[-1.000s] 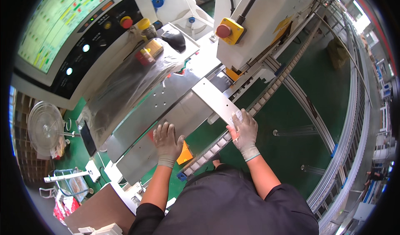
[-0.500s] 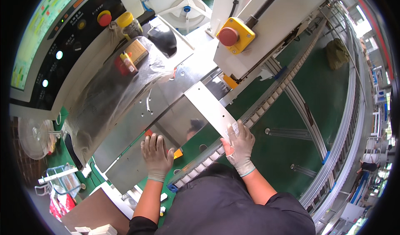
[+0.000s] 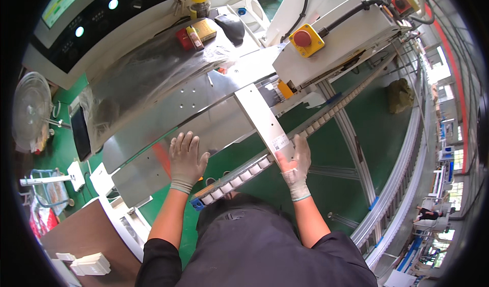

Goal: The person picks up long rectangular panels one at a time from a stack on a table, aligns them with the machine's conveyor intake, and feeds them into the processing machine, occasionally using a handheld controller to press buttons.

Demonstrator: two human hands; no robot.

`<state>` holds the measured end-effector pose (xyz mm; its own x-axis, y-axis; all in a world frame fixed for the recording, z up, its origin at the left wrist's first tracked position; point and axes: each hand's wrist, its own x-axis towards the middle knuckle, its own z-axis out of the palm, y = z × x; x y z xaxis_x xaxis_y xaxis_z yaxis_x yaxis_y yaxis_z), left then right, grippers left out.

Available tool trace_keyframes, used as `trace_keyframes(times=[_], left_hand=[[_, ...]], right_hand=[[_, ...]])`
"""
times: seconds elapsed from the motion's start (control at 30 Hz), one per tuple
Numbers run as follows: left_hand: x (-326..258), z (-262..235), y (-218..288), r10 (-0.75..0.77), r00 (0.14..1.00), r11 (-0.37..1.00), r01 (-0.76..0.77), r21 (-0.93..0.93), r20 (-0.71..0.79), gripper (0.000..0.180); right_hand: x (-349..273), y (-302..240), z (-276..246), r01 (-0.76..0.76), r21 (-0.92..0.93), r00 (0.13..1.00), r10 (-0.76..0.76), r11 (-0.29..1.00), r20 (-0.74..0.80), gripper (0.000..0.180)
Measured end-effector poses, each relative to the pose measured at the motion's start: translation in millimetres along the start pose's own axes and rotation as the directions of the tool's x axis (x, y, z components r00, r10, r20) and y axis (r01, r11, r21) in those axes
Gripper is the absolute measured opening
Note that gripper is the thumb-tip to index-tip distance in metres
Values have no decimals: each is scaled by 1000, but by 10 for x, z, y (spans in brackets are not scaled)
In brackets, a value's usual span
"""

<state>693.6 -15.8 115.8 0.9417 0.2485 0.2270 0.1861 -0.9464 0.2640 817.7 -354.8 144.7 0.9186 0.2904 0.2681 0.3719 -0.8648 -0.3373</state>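
Down at the near edge, the person's dark grey shirt (image 3: 265,246) fills the bottom of the view, both bare forearms reaching up from it. The left hand (image 3: 186,161), in a thin pale glove, lies flat with its fingers spread wide on the large shiny sheet-metal plate (image 3: 204,129), gripping nothing. The right hand (image 3: 296,161), gloved the same way, is closed around the near end of the long narrow white metal strip (image 3: 262,119), thumb on top beside a small label. That strip runs away from the person, lying slantwise across the sheet-metal plate toward the machine. Just under both hands, a grey roller rail with a blue end cap (image 3: 239,177) crosses above the green floor (image 3: 331,149). Further off, a white machine housing (image 3: 336,42) carries a red mushroom button on a yellow box (image 3: 304,39). To its left, a crinkled clear plastic sheet (image 3: 153,68) covers the bench, with a small yellow box (image 3: 206,29) and a black computer mouse (image 3: 232,25) at its far end. Beyond them stands a black control panel with lit round buttons (image 3: 97,17). Far left, a round wire-guard fan (image 3: 31,109).
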Motion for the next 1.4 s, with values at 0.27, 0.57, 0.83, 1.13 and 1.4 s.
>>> trace_keyframes(times=[0.27, 0.57, 0.83, 1.13, 1.4], left_hand=[[-149, -107, 558, -97, 989, 667, -19, -745, -112, 16], [513, 848, 1483, -101, 738, -168, 649, -742, 668, 50], [853, 801, 1905, -373, 575, -360, 633, -685, 728, 45], [1257, 1013, 2400, -432, 569, -216, 688, -693, 700, 46], [1723, 1592, 2917, -447, 738, 73, 594, -802, 506, 53]], right_hand=[[-626, 233, -146, -786, 617, 435, 671, -42, 600, 38], [-512, 324, 46, -877, 396, 329, 259, -273, 908, 29], [-87, 515, -41, -950, 233, 241, -11, -209, 971, 32], [505, 1198, -157, -992, 112, 124, -223, -66, 967, 38], [994, 1895, -311, -986, 164, 165, -121, -20, 979, 35]])
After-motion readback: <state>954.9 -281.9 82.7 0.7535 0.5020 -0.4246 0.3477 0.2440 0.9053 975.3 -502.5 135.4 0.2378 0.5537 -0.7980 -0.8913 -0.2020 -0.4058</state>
